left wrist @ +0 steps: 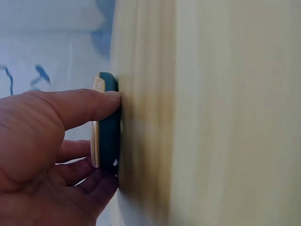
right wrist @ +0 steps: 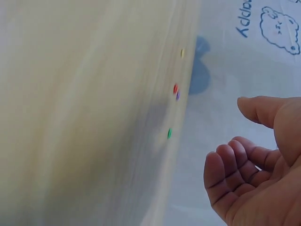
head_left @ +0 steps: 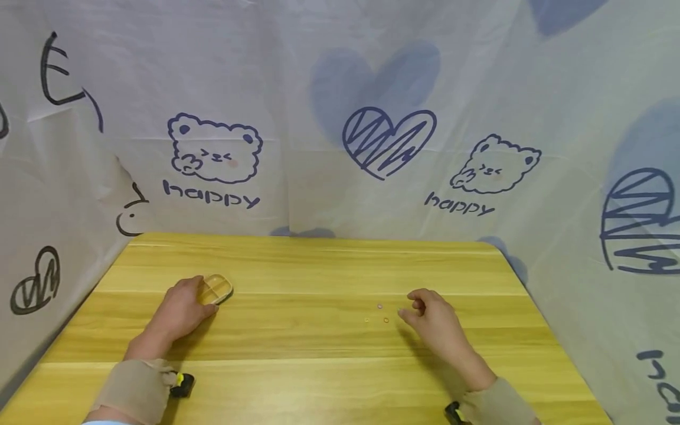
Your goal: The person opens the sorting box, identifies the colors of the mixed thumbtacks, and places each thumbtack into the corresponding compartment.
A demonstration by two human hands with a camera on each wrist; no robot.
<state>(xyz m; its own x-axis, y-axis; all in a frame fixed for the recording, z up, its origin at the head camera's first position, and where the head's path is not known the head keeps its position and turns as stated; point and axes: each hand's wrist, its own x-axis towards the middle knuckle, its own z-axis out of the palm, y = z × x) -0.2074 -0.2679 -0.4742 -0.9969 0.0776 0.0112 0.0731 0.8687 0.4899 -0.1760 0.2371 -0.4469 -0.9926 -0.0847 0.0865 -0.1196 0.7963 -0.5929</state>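
My left hand (head_left: 183, 310) grips a small rounded pill case (head_left: 216, 289) on the left of the table, thumb on one side and fingers on the other. The case has a cream top with dividers; in the left wrist view its dark green base (left wrist: 109, 136) shows against the tabletop. Raised above the table on the right, my right hand (head_left: 432, 321) holds nothing, its fingers loosely bent and the thumb apart. Just left of it lie tiny rings: a purple one (head_left: 379, 306), a yellow one (head_left: 366, 320) and a red one (head_left: 386, 320). A green one (right wrist: 170, 133) shows in the right wrist view.
The wooden table (head_left: 297, 378) has a pale lengthwise grain. White cloth (head_left: 303, 177) printed with hearts and bears hangs behind it and along both sides. Each wrist wears a beige band (head_left: 133, 389) with a small black device.
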